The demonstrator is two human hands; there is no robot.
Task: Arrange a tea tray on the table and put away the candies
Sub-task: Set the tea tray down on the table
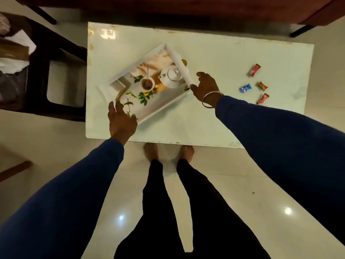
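Note:
A white rectangular tea tray (149, 57) with a printed picture of a teapot, a cup and green leaves lies turned diagonally on the white table (224, 58). My left hand (121, 120) holds the tray's near left corner, thumb inside the rim and fingers outside it. My right hand (204, 86) grips the tray's right corner, fingers curled beyond the rim end. Several wrapped candies lie loose on the table to the right of my right hand: a red one (254, 70), a blue one (245, 88), an orange one (262, 85) and a pink one (262, 99).
A dark stool or side table (56, 53) stands left of the table, with papers and bags beyond it. Dark wooden furniture (186, 8) runs along the far side. My feet are on the glossy floor at the table's near edge.

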